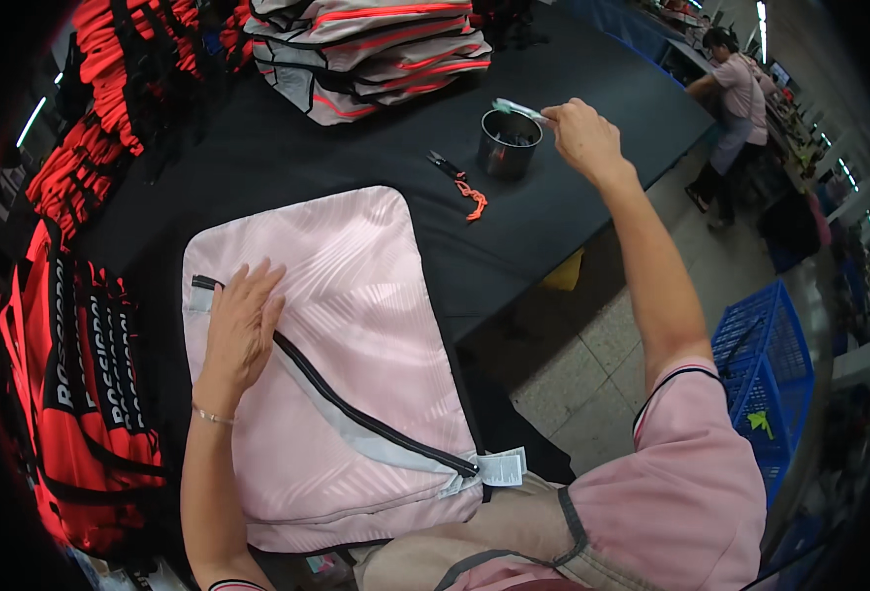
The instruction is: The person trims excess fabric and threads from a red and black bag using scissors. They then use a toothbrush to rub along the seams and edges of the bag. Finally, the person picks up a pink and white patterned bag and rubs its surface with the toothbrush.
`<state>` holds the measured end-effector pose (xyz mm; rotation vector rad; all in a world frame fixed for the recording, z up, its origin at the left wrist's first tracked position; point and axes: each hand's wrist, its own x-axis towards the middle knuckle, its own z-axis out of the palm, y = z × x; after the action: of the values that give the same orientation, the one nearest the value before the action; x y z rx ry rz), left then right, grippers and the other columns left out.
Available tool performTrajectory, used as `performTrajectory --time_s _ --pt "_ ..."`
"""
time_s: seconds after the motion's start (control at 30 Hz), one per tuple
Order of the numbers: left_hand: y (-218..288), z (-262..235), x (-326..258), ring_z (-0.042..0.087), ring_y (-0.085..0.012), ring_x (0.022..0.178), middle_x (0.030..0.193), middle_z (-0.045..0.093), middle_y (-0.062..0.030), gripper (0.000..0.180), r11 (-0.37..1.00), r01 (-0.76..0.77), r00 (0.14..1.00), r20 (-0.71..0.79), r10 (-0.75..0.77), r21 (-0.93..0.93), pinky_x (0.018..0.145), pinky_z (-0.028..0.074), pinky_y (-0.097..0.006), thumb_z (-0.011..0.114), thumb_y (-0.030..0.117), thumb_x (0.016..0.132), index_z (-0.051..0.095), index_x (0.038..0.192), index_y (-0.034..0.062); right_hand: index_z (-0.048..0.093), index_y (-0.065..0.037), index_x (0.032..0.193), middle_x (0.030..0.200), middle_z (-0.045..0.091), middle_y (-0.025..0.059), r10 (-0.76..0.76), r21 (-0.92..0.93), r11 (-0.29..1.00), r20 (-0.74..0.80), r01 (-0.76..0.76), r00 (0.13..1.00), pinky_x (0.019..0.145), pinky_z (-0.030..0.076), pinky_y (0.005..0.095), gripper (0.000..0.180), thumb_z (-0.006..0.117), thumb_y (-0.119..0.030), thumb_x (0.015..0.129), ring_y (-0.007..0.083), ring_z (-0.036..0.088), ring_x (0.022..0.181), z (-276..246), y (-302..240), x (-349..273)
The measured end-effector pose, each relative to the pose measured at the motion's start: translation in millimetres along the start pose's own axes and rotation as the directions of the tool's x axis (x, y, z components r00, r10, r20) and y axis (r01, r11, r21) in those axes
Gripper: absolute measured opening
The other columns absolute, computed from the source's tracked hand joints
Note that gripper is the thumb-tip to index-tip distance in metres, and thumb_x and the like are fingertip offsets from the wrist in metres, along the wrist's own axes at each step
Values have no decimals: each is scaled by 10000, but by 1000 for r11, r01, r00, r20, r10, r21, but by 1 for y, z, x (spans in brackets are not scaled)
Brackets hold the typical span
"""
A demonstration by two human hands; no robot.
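A pink fabric panel (pixel 356 256) with rounded corners and dark edging lies in front of me. A black zipper (pixel 356 404) on a pale strip crosses it diagonally, and a white label (pixel 502 468) sticks out at its lower right. My left hand (pixel 243 325) rests flat on the panel's left part, fingers spread over the zipper's upper stretch. At the upper right, my right hand (pixel 584 140) grips the white handle of a small brush (pixel 518 108), seemingly a toothbrush. Its greenish head is at the rim of a dark metal cup (pixel 510 148); the cup's contents are unclear.
Small thread snips (pixel 445 164) with an orange cord lie beside the cup. Grey pieces with red zippers (pixel 376 59) are stacked at the back. Red and black bags (pixel 80 364) crowd the left. A blue crate (pixel 765 374) stands right of the table; another person (pixel 735 98) works beyond.
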<state>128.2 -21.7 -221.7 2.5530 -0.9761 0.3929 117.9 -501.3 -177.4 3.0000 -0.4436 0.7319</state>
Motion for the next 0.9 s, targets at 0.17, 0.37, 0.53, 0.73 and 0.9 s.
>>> performTrajectory --time_s 0.17,0.37,0.53,0.73,0.9 --pt "-23 5 -4 649 -298 915 847 700 -87 333 980 144 938 297 -180 138 1103 302 -572 480 313 1046 719 1077 82 754 -83 998 956 739 176 -32 -226 967 354 119 935 755 574 454 162 694 -162 870 363 723 915 1 4 46" --pt "-28 -14 -22 640 -254 825 731 665 -45 240 917 267 889 291 -353 297 1012 372 -472 699 322 897 743 1007 113 748 -79 986 1010 738 177 -162 -210 940 424 270 891 771 585 444 158 669 -127 858 352 728 933 43 -2 61" --pt "-37 -19 -29 575 -260 1096 1088 645 -77 342 886 319 923 102 -371 337 1028 373 -463 790 342 797 741 1044 111 731 -51 970 1037 734 181 -209 -210 917 471 339 857 779 591 443 157 633 -93 855 357 725 958 44 -6 62" --pt "-78 -1 -21 424 -365 1356 1401 491 -190 451 789 486 874 -212 -437 375 1100 363 -468 815 328 762 687 1124 90 721 -39 974 1013 726 211 -134 -237 944 362 230 922 741 592 459 167 616 -64 846 370 726 912 6 -3 53" --pt "-91 7 -11 463 -403 1332 1449 438 -258 578 763 641 758 -218 -614 80 1074 420 -456 820 310 751 591 1204 34 702 -59 987 1056 679 192 -135 -278 923 413 266 901 797 577 455 180 594 -32 845 376 696 975 19 14 26"
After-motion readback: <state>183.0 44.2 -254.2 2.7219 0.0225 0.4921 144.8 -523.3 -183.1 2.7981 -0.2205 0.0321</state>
